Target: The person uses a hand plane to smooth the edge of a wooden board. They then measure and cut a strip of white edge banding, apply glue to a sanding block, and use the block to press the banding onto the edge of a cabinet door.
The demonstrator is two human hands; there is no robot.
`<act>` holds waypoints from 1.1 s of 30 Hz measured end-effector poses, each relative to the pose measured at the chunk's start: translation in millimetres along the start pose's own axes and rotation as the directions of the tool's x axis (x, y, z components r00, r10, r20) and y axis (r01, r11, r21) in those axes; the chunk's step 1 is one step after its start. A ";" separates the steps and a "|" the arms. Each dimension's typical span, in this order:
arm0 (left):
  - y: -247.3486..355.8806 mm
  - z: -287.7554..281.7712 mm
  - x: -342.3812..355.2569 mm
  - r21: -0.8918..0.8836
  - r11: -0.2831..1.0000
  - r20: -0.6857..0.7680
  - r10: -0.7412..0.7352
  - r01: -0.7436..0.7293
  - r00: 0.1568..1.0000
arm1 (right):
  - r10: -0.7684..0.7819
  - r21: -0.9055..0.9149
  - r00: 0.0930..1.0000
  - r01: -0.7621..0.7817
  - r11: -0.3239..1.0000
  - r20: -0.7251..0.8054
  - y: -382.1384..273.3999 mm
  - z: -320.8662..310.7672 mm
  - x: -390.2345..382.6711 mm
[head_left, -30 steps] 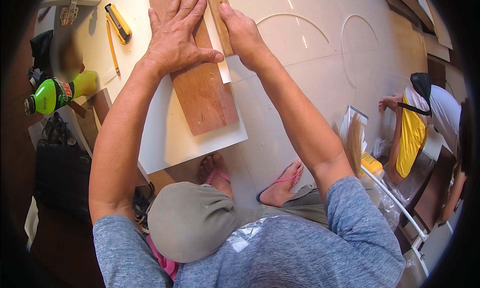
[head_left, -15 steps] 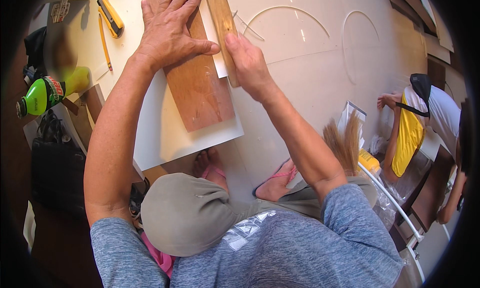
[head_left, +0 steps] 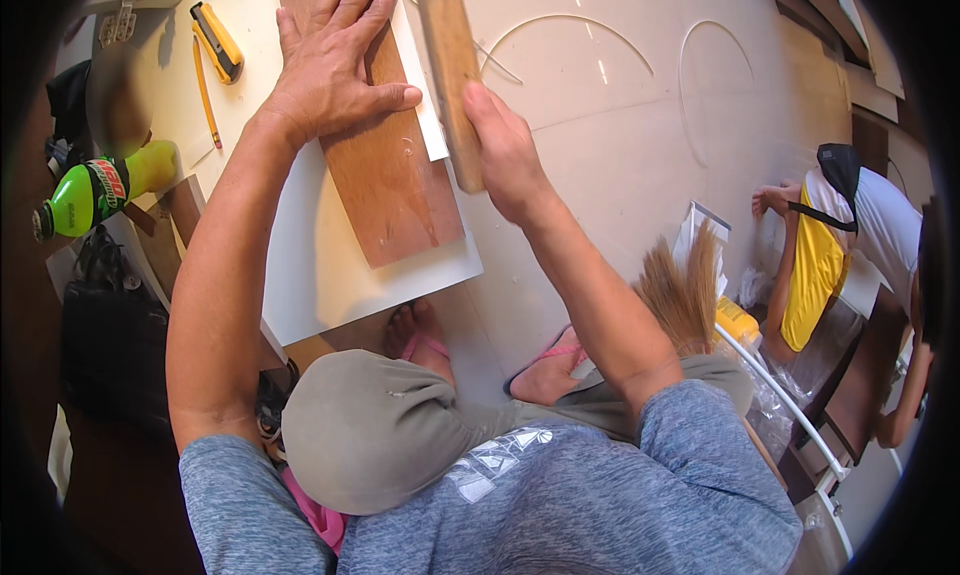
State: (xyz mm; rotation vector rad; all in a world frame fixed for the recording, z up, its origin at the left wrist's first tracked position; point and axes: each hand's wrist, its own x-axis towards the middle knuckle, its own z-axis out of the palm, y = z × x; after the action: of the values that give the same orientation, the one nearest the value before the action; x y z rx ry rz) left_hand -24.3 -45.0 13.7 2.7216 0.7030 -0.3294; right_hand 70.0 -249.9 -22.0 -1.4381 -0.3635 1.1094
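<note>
My left hand (head_left: pixel 335 80) lies with spread fingers on a long brown wooden board (head_left: pixel 390 210), pressing it flat. Beneath the board is a white panel (head_left: pixel 300 290), whose white edge shows along the board's right side. In my right hand (head_left: pixel 510 160) is a narrow bar-shaped wooden block (head_left: pixel 450 60), gripped along its right side with the thumb on top. The block stands just right of the panel's edge, slightly tilted, with a small gap between them. What its underside looks like is hidden.
A yellow utility knife (head_left: pixel 217 41) and a pencil (head_left: pixel 206 95) lie left of the board. Farther left is a green bottle (head_left: pixel 90 190). Thin white curved strips (head_left: pixel 575 17) lie on the floor to the right. A broom (head_left: pixel 685 285) and a crouching person (head_left: pixel 800 265) are at the right.
The wooden block has swung a little away from the panel's edge and its lower end has come closer to me. The board, panel and left hand have shifted slightly left in view.
</note>
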 end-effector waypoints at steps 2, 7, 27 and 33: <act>-3.9 3.3 0.9 -0.020 0.999 -0.030 0.037 -0.038 0.999 | -0.072 -0.010 0.997 0.072 0.997 0.017 -4.7 8.6 26.4; 10.6 -10.5 -1.7 -0.029 0.997 0.070 -0.066 0.068 0.995 | -0.068 -0.004 0.997 0.068 0.998 0.041 -22.2 16.1 88.8; 7.0 1.7 -2.0 -0.067 0.997 -0.038 -0.045 0.042 0.998 | -0.090 -0.200 0.996 0.088 0.976 -0.001 11.8 2.9 -9.6; 2.5 5.0 -0.5 -0.081 0.996 -0.040 -0.047 0.043 0.998 | -0.138 -0.250 0.990 0.127 0.960 -0.025 28.8 -1.1 -31.0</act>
State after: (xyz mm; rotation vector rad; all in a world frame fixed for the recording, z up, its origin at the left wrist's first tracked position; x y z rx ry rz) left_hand -24.2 -49.0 9.8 2.6474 0.7729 -0.2491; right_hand 44.7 -281.0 -35.5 -1.6288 -0.5763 0.9477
